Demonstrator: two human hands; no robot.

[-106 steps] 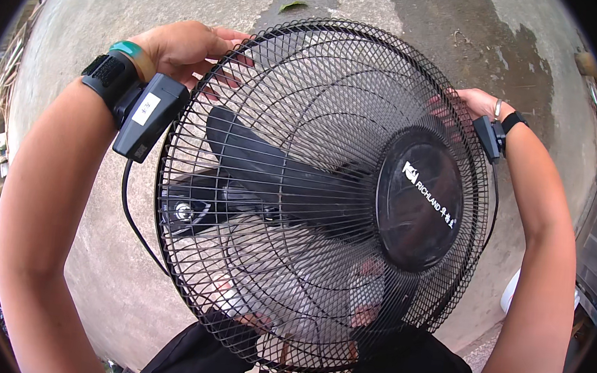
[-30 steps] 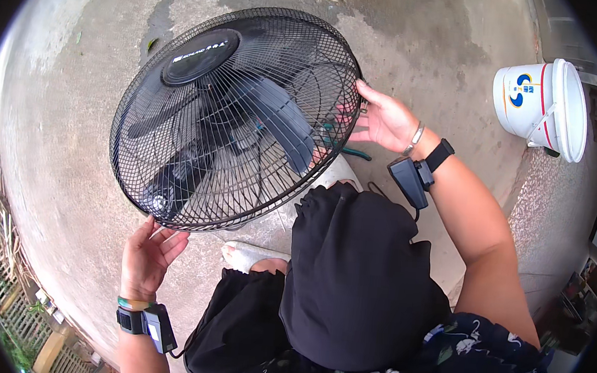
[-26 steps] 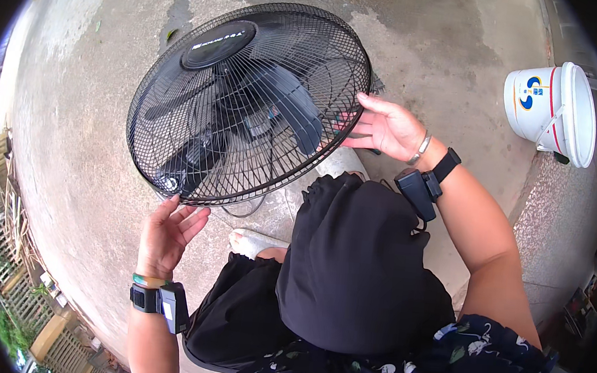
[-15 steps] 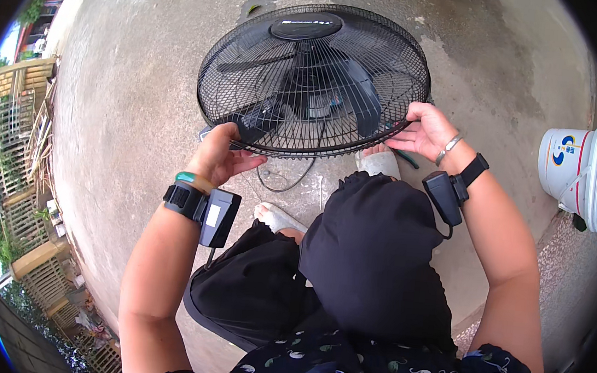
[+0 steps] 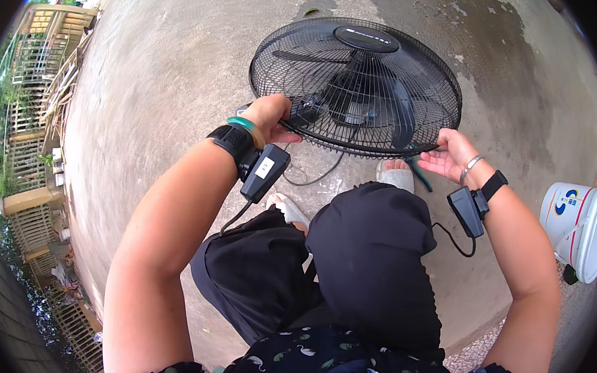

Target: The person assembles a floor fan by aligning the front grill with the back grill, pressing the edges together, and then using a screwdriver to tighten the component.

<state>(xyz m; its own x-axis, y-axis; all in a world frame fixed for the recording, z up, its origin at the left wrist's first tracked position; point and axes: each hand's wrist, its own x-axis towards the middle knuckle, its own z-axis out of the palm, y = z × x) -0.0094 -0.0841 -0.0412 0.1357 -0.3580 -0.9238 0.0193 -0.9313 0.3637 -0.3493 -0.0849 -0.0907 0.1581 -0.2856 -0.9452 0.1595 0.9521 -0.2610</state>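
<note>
A round black wire fan guard, with a dark oval badge at its centre, is held out in front of my knees, its near rim toward me. Dark fan blades show through its wires; how they sit beneath it is partly hidden. My left hand grips the near-left rim, fingers curled underneath. At the near-right rim, my right hand pinches the edge with the thumb on top. Below the guard a dark cable loops on the ground.
A tool with dark green handles lies by my right foot, partly hidden. A white lidded bucket stands at the right. Far left, past the concrete floor, runs a railing with sticks leaning near it.
The fan guard, with both hands on it, appears further right and slightly lower in the view. Its tilt looks flatter. The surroundings have also shifted in the picture.
</note>
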